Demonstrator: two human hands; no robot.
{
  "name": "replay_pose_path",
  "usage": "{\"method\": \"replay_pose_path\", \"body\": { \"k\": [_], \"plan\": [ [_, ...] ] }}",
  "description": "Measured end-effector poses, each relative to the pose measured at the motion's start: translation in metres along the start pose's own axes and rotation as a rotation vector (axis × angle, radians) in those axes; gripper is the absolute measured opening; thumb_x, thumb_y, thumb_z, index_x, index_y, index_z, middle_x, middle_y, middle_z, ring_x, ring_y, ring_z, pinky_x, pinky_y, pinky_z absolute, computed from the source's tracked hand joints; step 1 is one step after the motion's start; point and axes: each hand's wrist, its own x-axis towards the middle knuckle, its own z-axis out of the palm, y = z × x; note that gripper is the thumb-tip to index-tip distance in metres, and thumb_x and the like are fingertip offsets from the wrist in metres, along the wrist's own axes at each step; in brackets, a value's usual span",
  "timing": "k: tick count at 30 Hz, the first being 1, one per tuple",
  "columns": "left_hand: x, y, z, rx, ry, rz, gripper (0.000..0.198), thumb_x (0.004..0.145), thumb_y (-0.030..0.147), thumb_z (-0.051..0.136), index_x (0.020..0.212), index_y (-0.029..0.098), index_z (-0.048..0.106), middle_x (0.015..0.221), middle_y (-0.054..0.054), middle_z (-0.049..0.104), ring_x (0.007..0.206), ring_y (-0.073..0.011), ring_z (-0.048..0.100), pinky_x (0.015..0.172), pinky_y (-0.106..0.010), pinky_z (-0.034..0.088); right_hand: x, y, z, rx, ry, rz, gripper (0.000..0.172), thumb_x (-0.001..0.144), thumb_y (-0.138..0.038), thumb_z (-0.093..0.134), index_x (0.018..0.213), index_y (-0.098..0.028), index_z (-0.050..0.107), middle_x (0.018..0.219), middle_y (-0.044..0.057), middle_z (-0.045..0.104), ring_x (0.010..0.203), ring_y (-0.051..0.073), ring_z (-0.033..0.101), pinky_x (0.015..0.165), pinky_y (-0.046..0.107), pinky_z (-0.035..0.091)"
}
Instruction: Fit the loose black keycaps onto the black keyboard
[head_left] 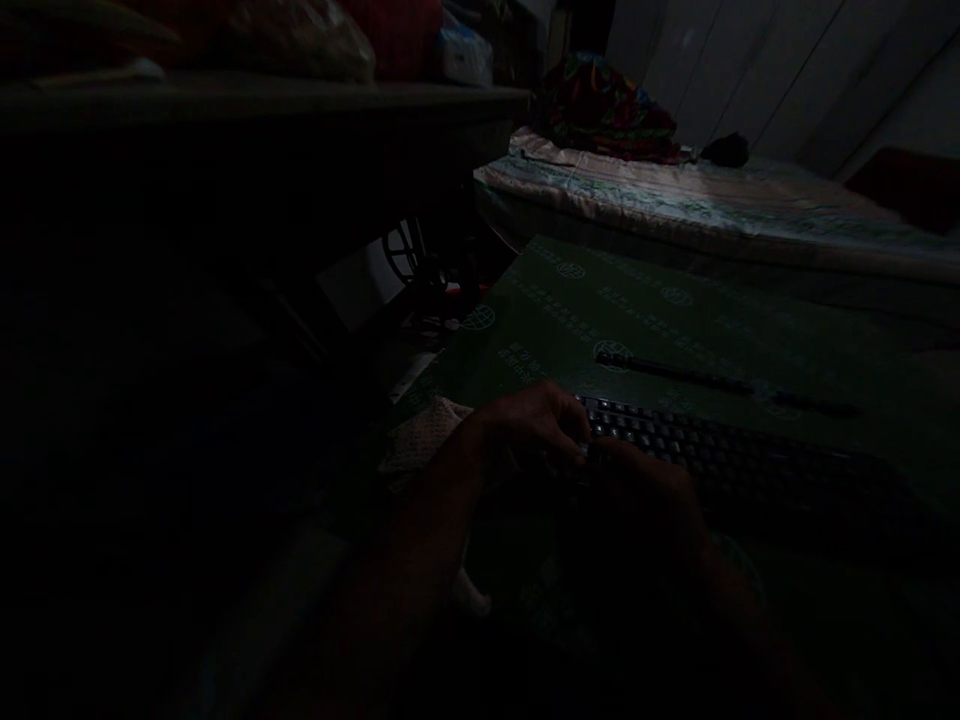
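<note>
The view is very dark. A black keyboard (720,450) lies on the green printed board, its left end beside my fingers. My left hand (532,418) is closed, its thumb and fingers pinched together at that end. Close against it, my right hand (649,480) is closed too, its fingertips meeting the left ones. A tiny pale glint shows between the fingertips, but what they hold is too dark and small to name. Beyond the keyboard lies a long, thin black strip (690,374), roughly parallel to it. A crumpled light cloth (424,436) sits beside my left wrist.
The green board (540,290) carries pale printed lettering and round emblems. A table (300,105) with bags on it stands at left, with a dark spoked wheel (409,255) below. Behind, a bed (637,190) holds a folded floral blanket (604,110).
</note>
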Motion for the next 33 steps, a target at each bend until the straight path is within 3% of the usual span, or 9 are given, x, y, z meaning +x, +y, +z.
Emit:
{"method": "replay_pose_path", "body": {
  "k": [9, 13, 17, 24, 33],
  "plan": [
    [-0.004, 0.002, 0.007, 0.033, 0.008, -0.029, 0.019, 0.054, 0.011, 0.074, 0.071, 0.014, 0.067, 0.059, 0.005, 0.061, 0.053, -0.0083, 0.054, 0.049, -0.018, 0.038, 0.000, -0.013, -0.007, 0.272, -0.014, 0.129, 0.025, 0.077, -0.027, 0.048, 0.092, -0.022, 0.068, 0.079, 0.003, 0.073, 0.063, 0.015, 0.066, 0.054, 0.021, 0.049],
    [-0.007, 0.000, 0.002, -0.024, 0.037, -0.037, 0.015, 0.054, 0.011, 0.073, 0.068, 0.013, 0.067, 0.061, 0.002, 0.063, 0.057, -0.0106, 0.056, 0.052, -0.020, 0.040, -0.004, -0.010, -0.004, 0.196, -0.097, 0.182, 0.020, 0.079, -0.029, 0.048, 0.082, -0.022, 0.067, 0.069, 0.002, 0.070, 0.056, 0.014, 0.063, 0.047, 0.019, 0.043],
    [-0.009, -0.003, -0.006, -0.048, 0.070, -0.047, 0.011, 0.055, 0.013, 0.072, 0.064, 0.012, 0.065, 0.057, 0.002, 0.059, 0.053, -0.0103, 0.053, 0.051, -0.021, 0.039, -0.007, -0.003, 0.005, 0.050, -0.145, 0.196, 0.020, 0.079, -0.026, 0.049, 0.086, -0.024, 0.067, 0.066, 0.000, 0.069, 0.052, 0.013, 0.062, 0.046, 0.019, 0.040],
    [-0.003, -0.004, -0.005, 0.219, 0.120, -0.205, 0.011, 0.057, 0.011, 0.072, 0.055, 0.013, 0.062, 0.049, 0.003, 0.054, 0.048, -0.0102, 0.049, 0.048, -0.022, 0.035, -0.007, -0.001, 0.011, 0.001, -0.112, 0.171, 0.021, 0.080, -0.025, 0.054, 0.095, -0.029, 0.068, 0.069, -0.002, 0.071, 0.053, 0.013, 0.063, 0.046, 0.019, 0.041],
    [0.000, -0.003, -0.001, 0.331, 0.076, -0.219, 0.020, 0.058, 0.021, 0.077, 0.051, 0.014, 0.059, 0.045, 0.004, 0.051, 0.043, -0.0091, 0.043, 0.042, -0.022, 0.029, -0.004, -0.006, 0.008, 0.045, -0.143, 0.190, 0.019, 0.080, -0.026, 0.055, 0.091, -0.029, 0.070, 0.072, -0.001, 0.072, 0.056, 0.014, 0.065, 0.047, 0.019, 0.042]
  ]
}}
